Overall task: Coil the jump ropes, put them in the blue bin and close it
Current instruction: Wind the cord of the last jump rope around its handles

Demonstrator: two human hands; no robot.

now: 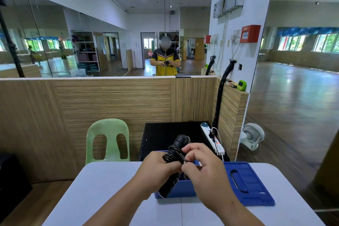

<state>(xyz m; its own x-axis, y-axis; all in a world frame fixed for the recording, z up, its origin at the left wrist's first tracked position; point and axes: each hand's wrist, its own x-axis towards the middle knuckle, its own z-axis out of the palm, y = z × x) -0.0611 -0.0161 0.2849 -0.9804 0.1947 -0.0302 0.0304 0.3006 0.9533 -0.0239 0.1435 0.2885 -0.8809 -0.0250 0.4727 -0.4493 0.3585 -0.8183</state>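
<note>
Mostly black ribbed jump rope [176,154], coiled, blue bin [176,192]

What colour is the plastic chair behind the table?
Pale green; the moulded plastic chair shows best in the head view.

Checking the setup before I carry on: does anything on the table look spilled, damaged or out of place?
Nothing stands out. The blue bin sits open on the white table, its lid beside it on the right. The left hand and right hand hold the coiled black jump rope over the bin.
</note>
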